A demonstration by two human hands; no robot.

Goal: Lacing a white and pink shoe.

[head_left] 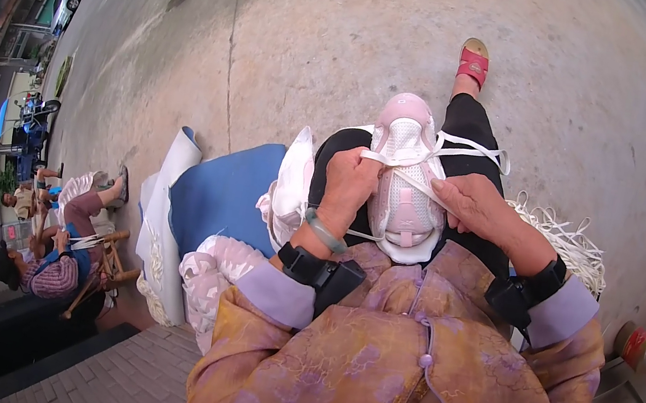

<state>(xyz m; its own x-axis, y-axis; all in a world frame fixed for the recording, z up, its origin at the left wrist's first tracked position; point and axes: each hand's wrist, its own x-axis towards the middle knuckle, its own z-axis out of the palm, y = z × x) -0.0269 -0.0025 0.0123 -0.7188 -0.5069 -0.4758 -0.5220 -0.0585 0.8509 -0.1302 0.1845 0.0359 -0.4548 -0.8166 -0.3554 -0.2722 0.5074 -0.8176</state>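
Observation:
A pink and white sneaker [407,183] rests on my lap between my thighs, its rounded pink end pointing away from me. White shoelaces [408,164] cross over its upper, and one loose loop [477,150] hangs out to the right above my knee. My left hand [350,182] is closed at the sneaker's left edge, pinching a lace. On the other side, my right hand [469,205] pinches a lace between thumb and fingers, drawn slantwise across the shoe. Another lace strand runs below my left hand toward the near end of the sneaker.
A heap of white laces [568,242] lies to my right, with a jar [640,350] farther along. On my left are pink and white pieces [291,188], a blue sheet [227,190] and a white sack [163,235]. Beyond them sits a person [61,260]. Concrete ground stretches ahead.

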